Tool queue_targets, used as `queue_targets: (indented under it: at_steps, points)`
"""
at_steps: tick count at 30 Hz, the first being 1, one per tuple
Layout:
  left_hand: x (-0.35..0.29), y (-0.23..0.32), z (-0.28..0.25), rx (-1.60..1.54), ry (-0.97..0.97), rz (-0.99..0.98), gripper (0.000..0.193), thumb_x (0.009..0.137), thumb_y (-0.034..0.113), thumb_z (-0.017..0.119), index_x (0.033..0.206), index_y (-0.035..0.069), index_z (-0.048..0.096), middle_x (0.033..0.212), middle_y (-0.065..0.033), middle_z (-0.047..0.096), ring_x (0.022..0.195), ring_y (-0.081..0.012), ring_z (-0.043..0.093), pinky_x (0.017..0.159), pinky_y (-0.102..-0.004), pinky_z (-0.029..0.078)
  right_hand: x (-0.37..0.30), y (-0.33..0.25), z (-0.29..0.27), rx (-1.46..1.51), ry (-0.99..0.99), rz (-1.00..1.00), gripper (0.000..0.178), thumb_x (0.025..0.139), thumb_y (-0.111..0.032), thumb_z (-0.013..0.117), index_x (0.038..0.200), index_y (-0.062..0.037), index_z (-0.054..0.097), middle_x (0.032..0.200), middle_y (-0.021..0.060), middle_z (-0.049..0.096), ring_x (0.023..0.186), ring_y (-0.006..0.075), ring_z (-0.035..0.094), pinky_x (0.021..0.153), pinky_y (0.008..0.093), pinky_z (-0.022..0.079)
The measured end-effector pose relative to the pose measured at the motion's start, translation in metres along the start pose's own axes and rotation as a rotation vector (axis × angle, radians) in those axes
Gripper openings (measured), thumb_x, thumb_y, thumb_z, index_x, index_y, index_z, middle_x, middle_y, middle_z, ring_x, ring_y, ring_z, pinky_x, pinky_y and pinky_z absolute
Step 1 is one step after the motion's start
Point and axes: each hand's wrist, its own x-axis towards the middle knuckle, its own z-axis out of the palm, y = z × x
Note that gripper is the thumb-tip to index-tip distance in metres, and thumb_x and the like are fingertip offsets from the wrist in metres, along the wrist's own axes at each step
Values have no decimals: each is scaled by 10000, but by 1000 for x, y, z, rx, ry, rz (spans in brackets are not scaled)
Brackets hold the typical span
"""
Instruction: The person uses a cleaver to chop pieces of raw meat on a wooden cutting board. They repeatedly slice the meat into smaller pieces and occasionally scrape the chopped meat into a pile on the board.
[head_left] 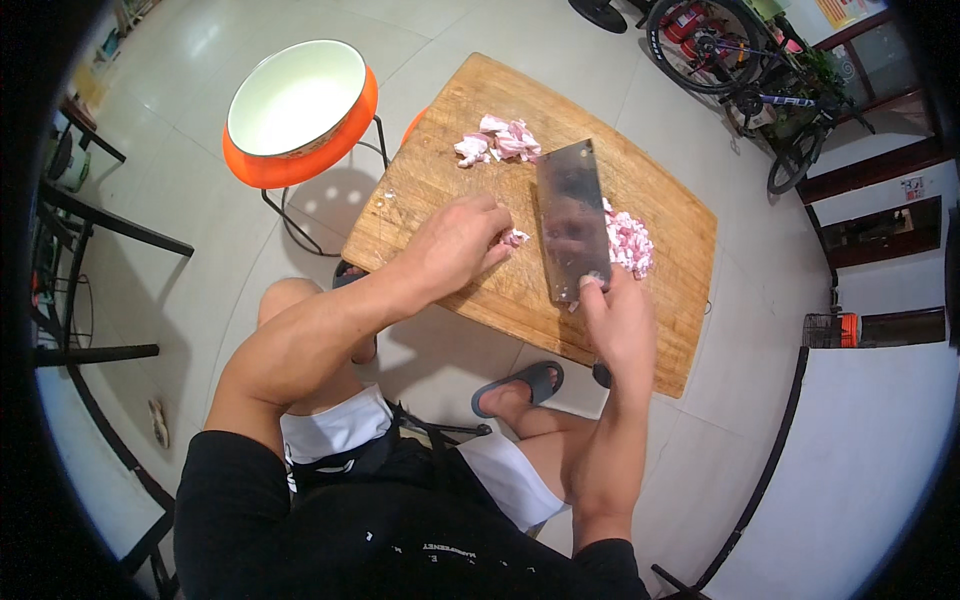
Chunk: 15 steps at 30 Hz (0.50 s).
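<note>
A wooden chopping board [665, 345] lies in front of my knees. My right hand [620, 315] is closed round the handle of a cleaver [572, 225], its broad blade tilted over the middle of the board. Under the curled fingers of my left hand [460, 245] is a small piece of pink and white meat [515, 238], left of the blade. Right of the cleaver sits a heap of finely cut meat [630, 243], partly hidden by the blade. Larger pieces of meat [498, 140] rest near the board's far edge. Small bits cling to the blade near my right thumb.
A wide white-lined basin [300, 95] stands on an orange stool [240, 172] to the far left of the board. Dark chair legs [115, 220] jut in at the left. A bicycle [740, 95] stands at the far right on the tiled floor [420, 30].
</note>
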Motion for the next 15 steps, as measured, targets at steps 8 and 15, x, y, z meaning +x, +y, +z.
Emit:
queue_targets:
  at_steps: [8,15]
  points:
    - [-2,4,6,1,18,-20,136,968,157,754,982,22,767,962,-179,713,963,-410,700,854,-514,570,-27,-29,3,-165,-19,-51,250,1034,-220,648,982,23,680,876,325,716,869,548,697,789,621,540]
    - [1,4,13,16,16,-50,126,947,128,750,975,5,756,965,-192,709,977,-424,702,858,-520,571,-34,-37,5,-269,-117,-86,296,1042,-223,635,994,67,672,906,342,714,904,540,707,811,618,552]
